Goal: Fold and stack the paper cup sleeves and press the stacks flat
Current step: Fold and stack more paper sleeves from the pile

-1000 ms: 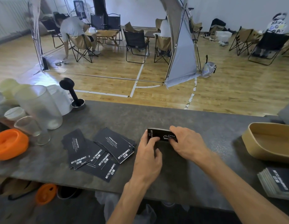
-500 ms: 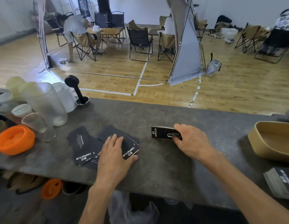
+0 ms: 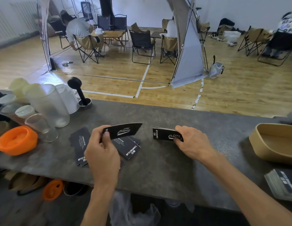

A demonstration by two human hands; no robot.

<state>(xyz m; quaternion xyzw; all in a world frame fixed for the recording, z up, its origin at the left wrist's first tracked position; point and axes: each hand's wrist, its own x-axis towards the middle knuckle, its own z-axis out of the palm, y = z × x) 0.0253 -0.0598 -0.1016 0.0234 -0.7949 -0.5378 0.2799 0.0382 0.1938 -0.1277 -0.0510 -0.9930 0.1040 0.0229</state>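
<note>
Over dark counter (image 3: 158,160), left hand (image 3: 102,154) pinches one sleeve (image 3: 124,130); right hand (image 3: 193,142) seemingly grips stack (image 3: 164,134).

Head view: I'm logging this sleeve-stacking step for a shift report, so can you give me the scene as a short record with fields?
surface: dark counter
left hand: holds one black sleeve lifted off the counter
right hand: rests on the small stack, steadying it on the counter
loose sleeves: spread flat under the left hand
second stack: at the right edge of the counter
tan tray: far right, looks empty
orange lid: far left
</note>
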